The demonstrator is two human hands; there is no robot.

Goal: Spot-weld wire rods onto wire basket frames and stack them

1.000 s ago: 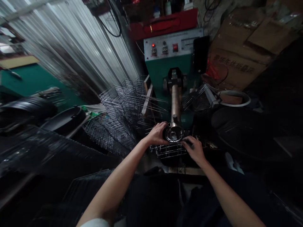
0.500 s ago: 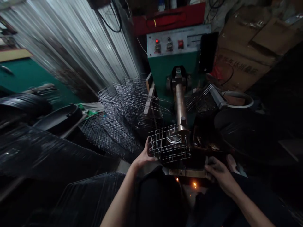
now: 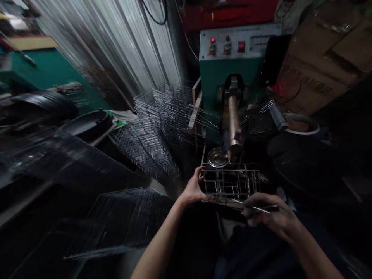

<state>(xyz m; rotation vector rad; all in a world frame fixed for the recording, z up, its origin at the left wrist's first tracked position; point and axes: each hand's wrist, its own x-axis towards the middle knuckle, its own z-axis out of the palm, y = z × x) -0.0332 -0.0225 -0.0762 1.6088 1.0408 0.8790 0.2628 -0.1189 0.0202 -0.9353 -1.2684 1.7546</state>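
While the left hand (image 3: 194,189) grips the wire basket (image 3: 232,182), the right hand (image 3: 271,219) pinches a thin rod (image 3: 257,209)

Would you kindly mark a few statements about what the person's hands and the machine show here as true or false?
1. The left hand grips the left side of the wire basket. True.
2. The right hand is empty. False: it pinches a thin metal rod.
3. A red lamp glows on the control panel. True.
4. The stacked wire racks stand to the right of the machine. False: they stand to its left.
5. The machine's body is yellow. False: it is green.
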